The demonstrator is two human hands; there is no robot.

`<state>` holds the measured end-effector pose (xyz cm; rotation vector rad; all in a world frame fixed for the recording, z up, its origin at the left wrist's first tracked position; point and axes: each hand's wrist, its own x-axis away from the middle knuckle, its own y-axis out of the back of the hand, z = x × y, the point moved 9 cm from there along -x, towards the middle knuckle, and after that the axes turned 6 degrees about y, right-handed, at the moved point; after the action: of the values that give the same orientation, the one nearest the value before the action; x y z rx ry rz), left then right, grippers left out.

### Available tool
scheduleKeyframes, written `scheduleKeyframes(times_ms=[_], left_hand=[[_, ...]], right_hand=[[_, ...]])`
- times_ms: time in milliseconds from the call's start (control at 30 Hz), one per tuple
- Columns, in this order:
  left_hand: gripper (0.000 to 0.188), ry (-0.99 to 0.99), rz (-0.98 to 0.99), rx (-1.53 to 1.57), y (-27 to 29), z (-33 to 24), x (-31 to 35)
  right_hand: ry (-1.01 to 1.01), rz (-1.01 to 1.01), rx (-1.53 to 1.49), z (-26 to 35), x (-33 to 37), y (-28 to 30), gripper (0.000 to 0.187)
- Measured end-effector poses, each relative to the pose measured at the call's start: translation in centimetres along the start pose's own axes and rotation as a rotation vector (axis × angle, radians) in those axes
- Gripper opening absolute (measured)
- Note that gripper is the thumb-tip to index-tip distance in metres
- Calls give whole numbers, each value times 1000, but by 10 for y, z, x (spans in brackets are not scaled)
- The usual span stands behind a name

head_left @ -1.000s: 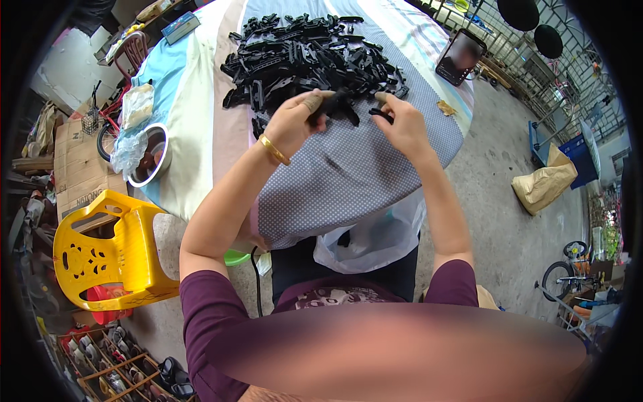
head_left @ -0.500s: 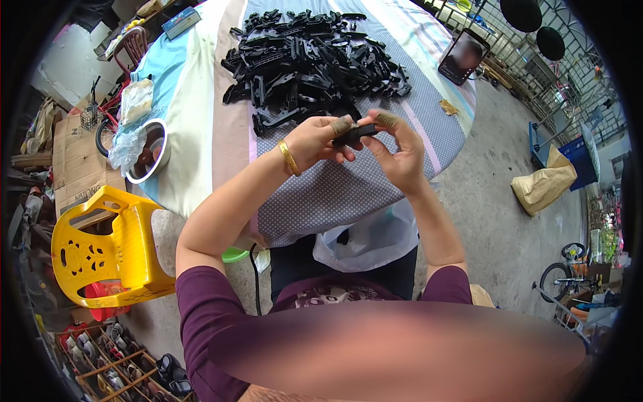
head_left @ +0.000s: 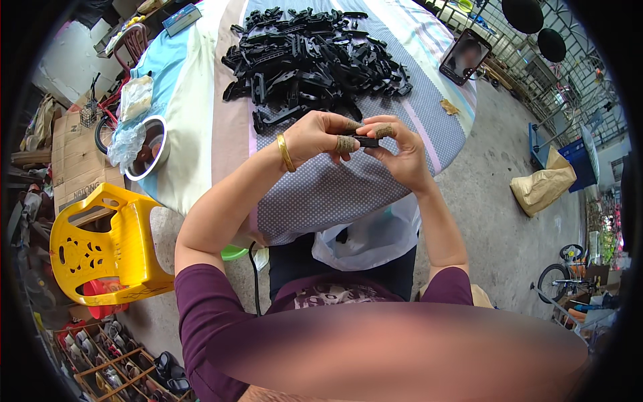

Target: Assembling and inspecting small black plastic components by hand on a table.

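Note:
Above the near part of the cloth-covered table, both my hands grip one small black plastic part. My left hand, with a gold bangle at the wrist, is closed on the part's left end. On its right end, the thumb and fingers of my right hand are pinched. Tan tape wraps several fingers. The fingers cover much of the part, so its full shape is hidden. Just beyond my hands spreads a large heap of black plastic parts, long and narrow. An open white plastic bag rests at my lap, something black inside.
The patterned tablecloth hangs over the table's near edge. A phone stands at the right edge. To the left are a metal bowl, plastic bags and a yellow plastic chair. A tan sack lies on the floor at right.
My fingers have closed in around the black part, and it now lies flatter and more covered. My right fingers have come down onto it. The heap looks the same.

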<state>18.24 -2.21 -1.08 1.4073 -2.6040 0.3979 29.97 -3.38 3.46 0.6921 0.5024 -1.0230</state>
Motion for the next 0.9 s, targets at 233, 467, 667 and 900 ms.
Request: scheduleKeyframes(times_ms=[233, 467, 667, 900], left_hand=[[34, -140, -253, -441, -3, -17, 9], [32, -436, -350, -670, -15, -29, 17], [49, -435, -248, -1027, -12, -46, 23], [37, 118, -822, -1542, 90, -44, 37]], right_hand=[[-252, 58, 87, -7, 7, 2, 42], [-248, 19, 91, -9, 10, 7, 29], [-509, 437, -26, -22, 40, 1, 20], [-269, 717, -14, 2, 27, -18, 25]])
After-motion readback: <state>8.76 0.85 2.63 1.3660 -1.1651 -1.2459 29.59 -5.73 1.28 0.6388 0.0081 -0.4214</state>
